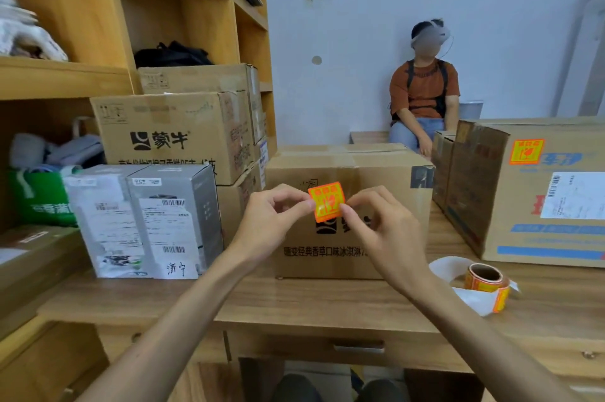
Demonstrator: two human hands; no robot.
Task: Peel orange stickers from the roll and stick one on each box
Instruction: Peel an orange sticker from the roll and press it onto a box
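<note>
One orange sticker [326,202] — square, glossy, printed in red — is pinched at its left edge by the left hand [275,215] and at its right edge by the right hand [376,225], thumb and forefinger closed on it. It is held in front of the centre box [386,179], plain brown cardboard; contact with the face cannot be told. One roll [486,282], on a cardboard core, lies on the wooden desk [294,300] to the right, its white backing strip [474,301] trailing. One right box [556,238] carries a second sticker [526,152]. Two grey cartons [173,215] stand at left.
</note>
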